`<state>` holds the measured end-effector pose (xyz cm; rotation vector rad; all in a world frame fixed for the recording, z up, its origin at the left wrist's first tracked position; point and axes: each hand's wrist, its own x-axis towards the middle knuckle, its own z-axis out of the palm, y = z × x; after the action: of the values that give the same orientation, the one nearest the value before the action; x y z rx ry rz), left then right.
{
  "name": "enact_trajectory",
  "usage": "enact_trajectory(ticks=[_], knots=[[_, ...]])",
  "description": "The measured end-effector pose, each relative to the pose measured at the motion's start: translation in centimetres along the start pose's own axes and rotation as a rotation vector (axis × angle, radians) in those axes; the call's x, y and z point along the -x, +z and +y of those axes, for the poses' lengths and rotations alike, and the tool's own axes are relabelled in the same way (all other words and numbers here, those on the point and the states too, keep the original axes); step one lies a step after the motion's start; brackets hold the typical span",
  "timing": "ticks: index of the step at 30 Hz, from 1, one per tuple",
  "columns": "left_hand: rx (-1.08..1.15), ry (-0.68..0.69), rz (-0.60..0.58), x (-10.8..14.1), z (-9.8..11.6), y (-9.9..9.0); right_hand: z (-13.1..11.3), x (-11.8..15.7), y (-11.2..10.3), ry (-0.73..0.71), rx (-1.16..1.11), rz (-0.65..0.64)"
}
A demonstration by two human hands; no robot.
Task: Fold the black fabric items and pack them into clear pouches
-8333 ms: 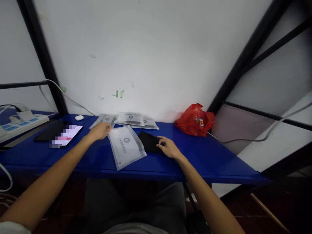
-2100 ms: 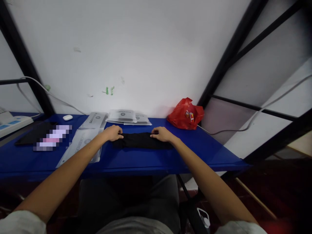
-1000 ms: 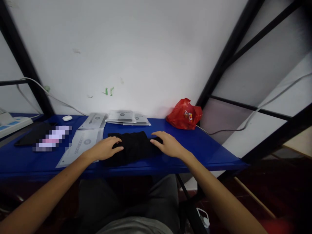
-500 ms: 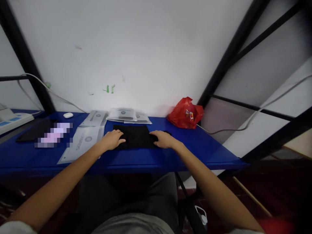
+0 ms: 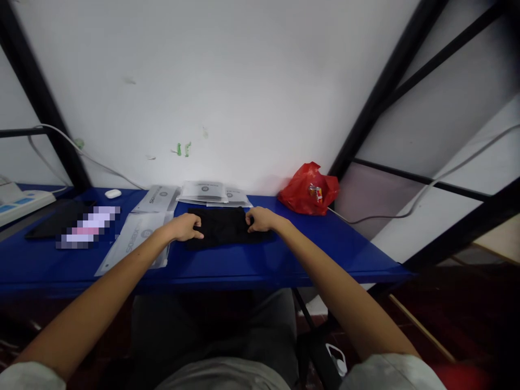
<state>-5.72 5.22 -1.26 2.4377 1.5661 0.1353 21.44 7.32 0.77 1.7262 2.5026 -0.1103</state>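
A folded black cloth [image 5: 221, 225] lies on the blue table in front of me; its exact kind is hard to tell. My left hand [image 5: 184, 226] rests at its left end, with a gap between the bent fingers and the thumb. At the upper right part of the cloth, my right hand [image 5: 263, 218] has its fingers curled in and pinches the fabric. Part of the cloth extends below and beyond that hand.
Printed translucent zip bags [image 5: 140, 235] lie on the left, with several more bags [image 5: 203, 190] stacked by the wall. A red plastic bag [image 5: 306, 189] stands at the back right. Further left are a white earphone case [image 5: 112, 193], a dark tablet [image 5: 46, 222] and a power strip [image 5: 28, 199].
Both hands lay flatter on the cloth before. My right hand has shifted slightly up and left and curled its fingers; my left hand has drawn slightly left, its fingers more bent.
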Motion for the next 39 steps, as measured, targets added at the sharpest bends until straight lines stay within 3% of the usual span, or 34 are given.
enact_trajectory(ticks=[8, 11, 15, 18, 23, 26, 29, 32, 35, 39], knots=[[0.061, 0.009, 0.004, 0.1, 0.3, -0.3, 0.3, -0.7, -0.6, -0.003, -0.027, -0.023], [0.094, 0.028, 0.067, 0.3, 0.5, -0.5, 0.5, -0.3, -0.8, -0.034, -0.046, 0.042], [0.18, 0.077, 0.175, 1.9, 0.8, -1.5, 0.4, 1.8, -1.7, -0.109, -0.146, 0.194], [0.229, 0.126, 0.23, 4.3, 1.0, -3.0, 0.0, 5.2, -3.2, -0.13, -0.192, 0.222], [0.492, 0.198, -0.078, 7.4, 1.6, -4.7, -1.4, 11.2, -5.0, -0.188, -0.288, 0.024], [0.441, 0.152, 0.017, 7.1, 2.4, -2.8, -2.2, 12.1, -3.4, -0.181, -0.343, 0.165], [0.224, 0.088, 0.174, 5.6, 3.1, 1.0, -2.5, 10.6, 0.3, -0.186, -0.3, 0.325], [0.056, 0.022, 0.089, 4.0, 3.1, 4.0, -1.9, 7.9, 4.2, -0.118, -0.232, 0.21], [0.021, -0.063, 0.044, 2.7, 2.4, 5.0, -1.1, 5.3, 6.2, -0.072, -0.223, 0.173], [0.025, -0.114, 0.067, 1.8, 1.4, 4.7, -0.2, 2.8, 6.6, -0.088, -0.266, 0.21]])
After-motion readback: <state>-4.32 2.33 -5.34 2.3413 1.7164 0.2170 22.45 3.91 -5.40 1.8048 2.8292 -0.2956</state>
